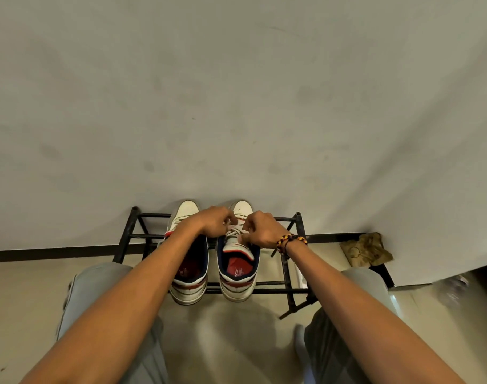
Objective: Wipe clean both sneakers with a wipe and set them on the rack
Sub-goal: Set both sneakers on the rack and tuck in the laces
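Standing side by side on the top tier of a black metal rack (267,284), two white sneakers are seen with their toes pointed at the grey wall (236,92) behind the rack. The left sneaker (185,209) and the right sneaker (238,273) are nearly touching, and their heels overhang the rack's front bar. Red insoles are shown inside both, and red and navy trim is carried on the sides.

The left hand (211,221) is held over the gap between the two sneakers, its fingers curled and pinched on the laces (234,231) of the right sneaker. The right hand (260,230) is held over the same sneaker's lace area, its fingers likewise curled and pinched on the laces. A braided bracelet (290,241) in black, red and yellow is worn on the right wrist.

To the right of the rack, against the wall, a crumpled brown cloth (367,249) is laid on the floor. In front of the rack, knees in pale trousers (98,295) are seen on either side.
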